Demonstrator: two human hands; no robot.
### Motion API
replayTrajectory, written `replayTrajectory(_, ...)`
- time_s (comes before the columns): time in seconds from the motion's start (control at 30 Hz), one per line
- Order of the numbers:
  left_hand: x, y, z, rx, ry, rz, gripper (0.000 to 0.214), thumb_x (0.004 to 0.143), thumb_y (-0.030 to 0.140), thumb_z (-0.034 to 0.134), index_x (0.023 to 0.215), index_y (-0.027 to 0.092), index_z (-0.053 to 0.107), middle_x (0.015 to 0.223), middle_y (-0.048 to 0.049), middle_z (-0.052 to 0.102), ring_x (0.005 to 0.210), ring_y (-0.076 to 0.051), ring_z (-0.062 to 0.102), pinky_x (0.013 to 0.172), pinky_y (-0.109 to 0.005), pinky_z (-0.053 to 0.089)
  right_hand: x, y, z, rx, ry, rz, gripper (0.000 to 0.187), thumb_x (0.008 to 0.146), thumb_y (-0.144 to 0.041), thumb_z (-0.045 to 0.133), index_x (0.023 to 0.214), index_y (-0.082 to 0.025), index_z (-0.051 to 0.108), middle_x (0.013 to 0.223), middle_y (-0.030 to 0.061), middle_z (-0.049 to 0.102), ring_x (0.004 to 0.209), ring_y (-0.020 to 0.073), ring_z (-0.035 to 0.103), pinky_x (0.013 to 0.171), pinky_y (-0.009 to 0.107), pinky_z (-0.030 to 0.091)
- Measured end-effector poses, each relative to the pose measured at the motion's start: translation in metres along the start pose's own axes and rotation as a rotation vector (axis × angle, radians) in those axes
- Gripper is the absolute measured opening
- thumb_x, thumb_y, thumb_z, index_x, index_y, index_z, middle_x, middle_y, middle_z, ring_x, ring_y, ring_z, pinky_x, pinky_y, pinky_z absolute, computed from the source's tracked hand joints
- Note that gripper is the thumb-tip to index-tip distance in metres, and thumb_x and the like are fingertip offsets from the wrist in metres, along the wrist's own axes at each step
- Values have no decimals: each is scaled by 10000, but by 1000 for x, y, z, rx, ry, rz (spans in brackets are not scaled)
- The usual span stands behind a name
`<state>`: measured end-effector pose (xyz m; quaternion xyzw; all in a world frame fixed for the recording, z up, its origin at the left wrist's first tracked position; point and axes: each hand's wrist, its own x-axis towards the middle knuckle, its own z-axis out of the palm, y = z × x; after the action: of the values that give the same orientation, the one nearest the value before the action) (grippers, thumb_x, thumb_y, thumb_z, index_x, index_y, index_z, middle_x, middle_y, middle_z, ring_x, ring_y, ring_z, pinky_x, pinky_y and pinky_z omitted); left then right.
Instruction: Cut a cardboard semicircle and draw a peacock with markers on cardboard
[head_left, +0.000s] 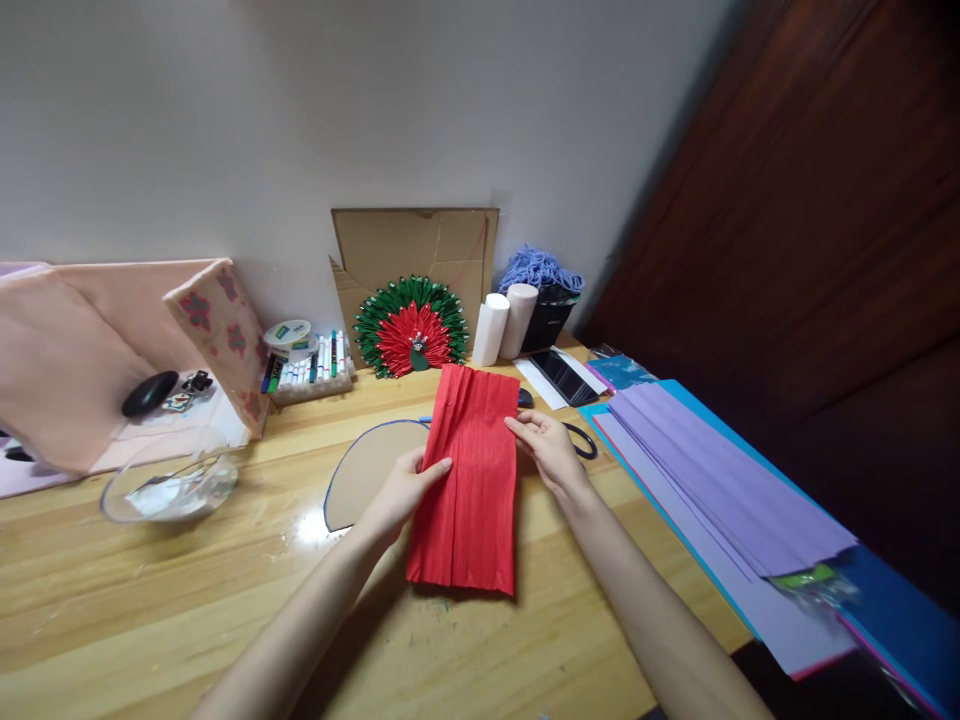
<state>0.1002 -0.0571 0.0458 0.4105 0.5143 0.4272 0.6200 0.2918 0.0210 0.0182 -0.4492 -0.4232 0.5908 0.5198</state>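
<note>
A creased sheet of red crepe paper (pixel 480 490) is held up above the wooden table, longer than it is wide. My left hand (pixel 409 490) grips its left edge, thumb lying across the front. On the opposite edge, higher up, my right hand (pixel 547 445) pinches the paper between thumb and fingers. Partly behind the paper and my left hand lies a cardboard piece (pixel 367 470) with a curved blue outline. Black-handled scissors (pixel 583 441) show just beyond my right hand, mostly hidden.
A red and green paper peacock (pixel 412 330) leans on cardboard (pixel 405 240) by the wall. Markers (pixel 319 362), a clear bowl (pixel 169 485) and a pink fabric box (pixel 120 330) stand left. White rolls (pixel 491 330), a phone (pixel 564 376) and purple paper sheets (pixel 720 480) are right.
</note>
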Motion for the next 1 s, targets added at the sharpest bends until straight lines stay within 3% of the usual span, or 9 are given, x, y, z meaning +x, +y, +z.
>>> replayTrajectory(0.2,0,2,-2,45,64,-10,387,649,409,679,897,118,617,944,-81,690,838,-213,632,718,-283,477,0,1,-1,87,-1,51,535,500,-276,799,957,-179,539,639,-42,626,572,96,598,540,187,467)
replayTrajectory(0.37,3,1,-5,93,134,-2,424,632,450,674,874,106,624,909,-99,693,807,-228,640,696,-304,487,-4,-4,0,61,-81,129,407,538,-252,771,905,-179,608,806,8,685,713,118,643,618,187,495)
replayTrajectory(0.5,4,-1,-9,163,153,31,443,637,463,659,891,102,630,943,-107,686,840,-238,632,726,-313,481,-12,-3,6,34,-251,186,380,625,-288,715,979,-188,620,1017,59,674,880,193,645,733,282,518)
replayTrajectory(0.6,3,-1,-10,192,141,31,447,632,452,663,916,108,628,956,-103,681,855,-235,626,727,-302,473,-15,2,10,-8,-327,129,428,672,-363,682,1038,-153,612,1070,98,655,962,246,619,834,365,489)
replayTrajectory(0.7,4,-2,-13,212,121,37,447,653,476,632,916,114,624,918,-84,678,826,-223,617,701,-291,461,-13,6,10,-126,-312,43,434,660,-396,688,1005,-140,629,1036,103,667,969,262,613,866,389,465)
replayTrajectory(0.8,8,-6,-20,269,139,65,434,681,531,575,802,116,610,775,-46,647,730,-196,587,638,-270,428,-11,3,5,-249,-293,22,410,637,-419,695,932,-138,641,884,89,700,810,234,652,751,349,502)
replayTrajectory(0.87,11,-9,-24,284,150,82,432,691,555,546,731,126,578,697,-21,602,676,-174,552,599,-253,398,-12,-1,2,-332,-283,53,378,645,-451,674,842,-131,633,641,48,677,536,172,617,525,274,483)
replayTrajectory(0.93,13,-11,-26,282,155,100,434,694,567,530,691,134,550,655,-6,563,647,-160,521,580,-244,375,-13,-3,1,-405,-267,88,360,661,-481,645,737,-132,599,412,-20,546,316,101,453,343,208,329)
replayTrajectory(1.0,15,-13,-27,287,165,126,435,695,574,520,660,140,526,622,9,526,622,-146,491,570,-237,358,-15,-4,2,-437,-262,100,366,673,-498,624,685,-138,564,317,-63,428,251,67,338,299,190,205)
